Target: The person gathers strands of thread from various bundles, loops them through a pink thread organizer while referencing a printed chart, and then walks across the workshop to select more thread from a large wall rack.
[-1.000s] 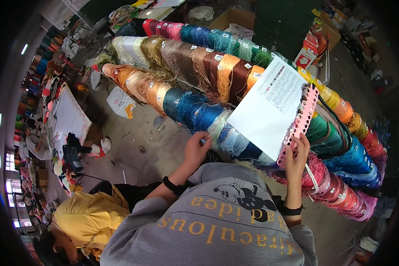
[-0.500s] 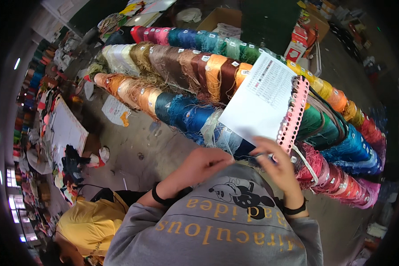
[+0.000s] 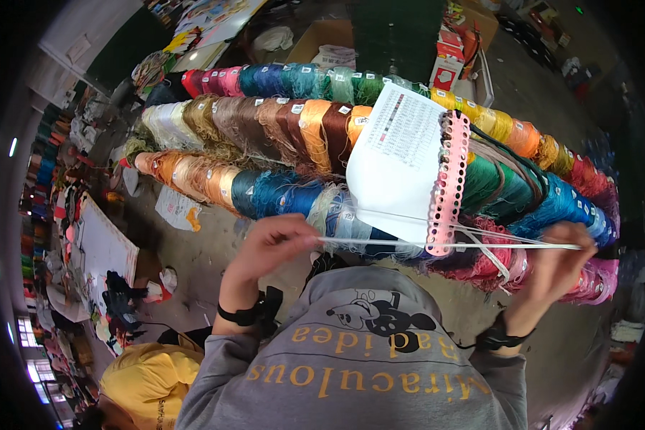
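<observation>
White thread (image 3: 401,243) is stretched in several strands from one hand to the other, in front of the racks. My left hand (image 3: 274,245) pinches its left end between closed fingertips. At the other end my right hand (image 3: 557,259) has its fingers closed around the strands. Behind the thread, a pink strip with rows of holes (image 3: 448,188) lies along the right edge of a white paper sheet (image 3: 388,190) with a printed chart. Both rest on the thread racks. A whitish thread bundle (image 3: 335,211) hangs just left of the sheet.
Long racks carry hanks of coloured thread, among them blue (image 3: 276,192), brown (image 3: 247,125) and pink (image 3: 480,261). A person in a yellow top (image 3: 147,380) is at lower left. Further left stands a white-topped table (image 3: 104,244); a cardboard box (image 3: 322,39) sits behind.
My hands have moved far apart, left hand leftward and right hand rightward, drawing the white thread taut between them. The view has shifted slightly, and the strip and sheet appear further left.
</observation>
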A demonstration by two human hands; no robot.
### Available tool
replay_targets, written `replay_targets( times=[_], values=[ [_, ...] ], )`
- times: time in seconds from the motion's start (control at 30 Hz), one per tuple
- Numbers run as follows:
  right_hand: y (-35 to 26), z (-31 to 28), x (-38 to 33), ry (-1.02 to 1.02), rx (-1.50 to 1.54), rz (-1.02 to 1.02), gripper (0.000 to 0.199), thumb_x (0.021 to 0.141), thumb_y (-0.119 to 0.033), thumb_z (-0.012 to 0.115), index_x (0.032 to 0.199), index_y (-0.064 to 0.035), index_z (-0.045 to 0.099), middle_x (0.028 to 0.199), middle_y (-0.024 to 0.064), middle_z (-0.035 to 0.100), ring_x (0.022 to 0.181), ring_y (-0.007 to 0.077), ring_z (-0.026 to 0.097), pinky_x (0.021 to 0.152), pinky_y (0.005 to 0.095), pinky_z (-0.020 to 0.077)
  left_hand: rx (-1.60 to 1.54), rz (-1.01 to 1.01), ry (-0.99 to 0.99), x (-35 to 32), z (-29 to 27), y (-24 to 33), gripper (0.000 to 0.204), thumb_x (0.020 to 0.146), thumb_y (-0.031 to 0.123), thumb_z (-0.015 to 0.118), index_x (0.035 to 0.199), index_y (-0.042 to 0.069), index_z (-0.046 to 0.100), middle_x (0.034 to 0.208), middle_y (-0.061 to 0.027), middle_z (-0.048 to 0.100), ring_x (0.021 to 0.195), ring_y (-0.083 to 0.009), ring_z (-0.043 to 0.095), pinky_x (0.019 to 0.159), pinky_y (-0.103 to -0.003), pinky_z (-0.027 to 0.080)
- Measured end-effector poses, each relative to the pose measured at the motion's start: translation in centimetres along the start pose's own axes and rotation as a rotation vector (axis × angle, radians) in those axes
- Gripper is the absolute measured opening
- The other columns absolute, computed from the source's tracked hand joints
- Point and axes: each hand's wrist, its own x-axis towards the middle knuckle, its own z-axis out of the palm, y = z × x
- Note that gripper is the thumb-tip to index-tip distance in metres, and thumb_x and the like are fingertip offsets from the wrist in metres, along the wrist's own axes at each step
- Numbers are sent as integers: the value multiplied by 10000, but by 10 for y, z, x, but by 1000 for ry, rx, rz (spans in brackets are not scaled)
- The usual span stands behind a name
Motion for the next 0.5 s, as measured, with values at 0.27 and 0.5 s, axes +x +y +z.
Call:
replay_targets(
  times=[0.27,0.5],
  values=[
    [-249,-58,-39,490,-1239,-940,118,936,-50,437,822,-76,418,725,15,371,633,125,357,592,237,341,157,-104,505,11,-49,-44,140,899,111,592,940,6,674,733,27,525,592,-47,444,516,-197,342],
    [-100,-56,10,298,-1583,-509,206,905,-105,561,1075,5,602,891,53,624,747,113,582,642,226,480,8,-19,95,97,21,-23,216,918,167,559,1010,-2,657,896,-52,652,652,-81,547,597,-218,452]
  ],
)
